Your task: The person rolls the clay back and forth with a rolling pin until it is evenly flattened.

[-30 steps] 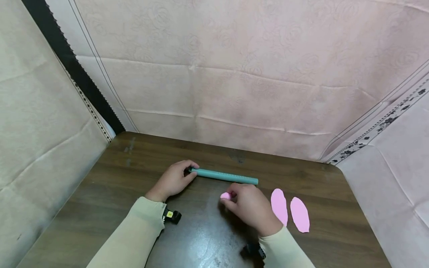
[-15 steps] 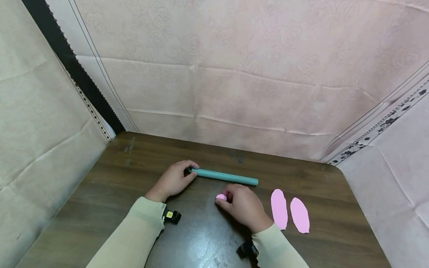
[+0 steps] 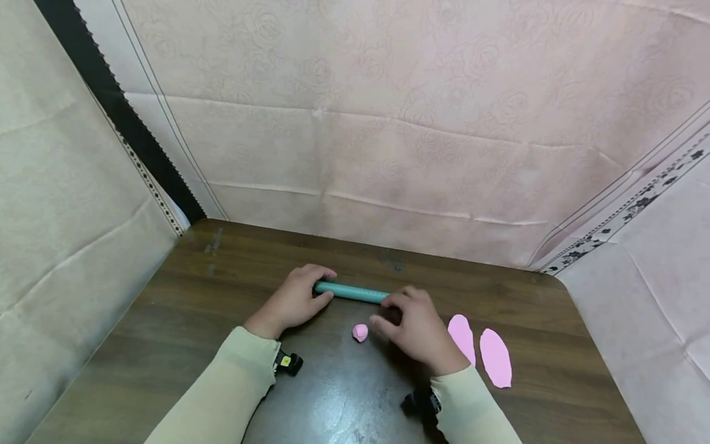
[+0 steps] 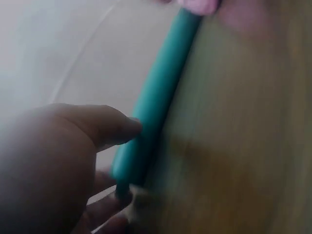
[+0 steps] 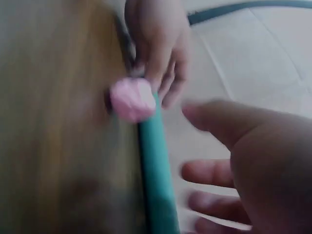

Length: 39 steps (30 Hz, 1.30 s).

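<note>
A teal rolling pin (image 3: 355, 293) lies across the tabletop, a narrower tip showing at its left end in the left wrist view. My left hand (image 3: 294, 302) holds that end, thumb on the near side and fingers around the far side. Over the pin's right end, which it hides in the head view, hovers my right hand (image 3: 418, 327); in the right wrist view its thumb and fingers are spread with nothing between them. A small pink clay ball (image 3: 360, 333) sits on the table in front of the pin, just left of my right thumb.
Two flattened pink clay ovals lie right of my right hand: one oval (image 3: 461, 336) partly hidden by it, the other oval (image 3: 496, 358) farther right. The brown wooden table (image 3: 183, 320) is bordered by pale cloth walls (image 3: 388, 154) at the back and sides.
My right hand has let go of the pink clay ball, leaving it on the table, and moved right and up to the pin's right end. My left hand has shifted slightly right.
</note>
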Motion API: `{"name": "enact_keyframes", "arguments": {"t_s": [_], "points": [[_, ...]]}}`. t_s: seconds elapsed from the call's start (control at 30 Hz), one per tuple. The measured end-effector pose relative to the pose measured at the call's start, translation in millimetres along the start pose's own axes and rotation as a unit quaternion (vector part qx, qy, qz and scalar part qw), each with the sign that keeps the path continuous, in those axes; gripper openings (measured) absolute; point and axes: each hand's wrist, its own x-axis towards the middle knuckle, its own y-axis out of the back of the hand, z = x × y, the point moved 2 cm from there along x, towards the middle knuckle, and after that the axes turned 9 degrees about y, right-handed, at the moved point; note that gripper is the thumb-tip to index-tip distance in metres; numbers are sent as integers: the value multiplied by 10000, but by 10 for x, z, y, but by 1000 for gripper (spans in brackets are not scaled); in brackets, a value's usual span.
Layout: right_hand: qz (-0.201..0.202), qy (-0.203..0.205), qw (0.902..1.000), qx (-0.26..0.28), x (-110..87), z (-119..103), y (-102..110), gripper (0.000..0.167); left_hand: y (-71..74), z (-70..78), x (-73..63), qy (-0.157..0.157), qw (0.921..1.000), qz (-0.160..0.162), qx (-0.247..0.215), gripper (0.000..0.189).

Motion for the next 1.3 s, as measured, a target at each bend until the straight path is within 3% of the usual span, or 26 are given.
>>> {"name": "enact_keyframes", "arguments": {"t_s": [0.1,0.2,0.4,0.6,0.83,1.03,1.2,1.3], "points": [[138,121,9977,-649,30,106,14,42,-64,114,-22,-384,9987,-7,334,43],[-81,286,9951,-947,61,181,-52,46,-147,195,-34,-683,9961,-189,527,46],[-245,336,9941,-1003,98,219,-156,42,-223,259,-53,-805,9930,-469,722,42],[-225,285,9937,-1063,57,140,-101,37,-165,348,-130,-1033,9878,-452,1075,37],[-84,436,9927,-1119,-108,-133,-7,25,-90,488,-419,-1478,9731,5,1767,31],[-35,617,9887,-1368,-183,-253,-68,14,-70,559,-638,-1439,9712,74,1899,28],[-250,547,9874,-1463,-200,-214,-171,11,-132,524,-646,-1315,9731,-51,1892,28],[-465,541,9868,-1453,-204,-190,-222,22,-150,506,-624,-1217,9747,-162,1866,30]]}}
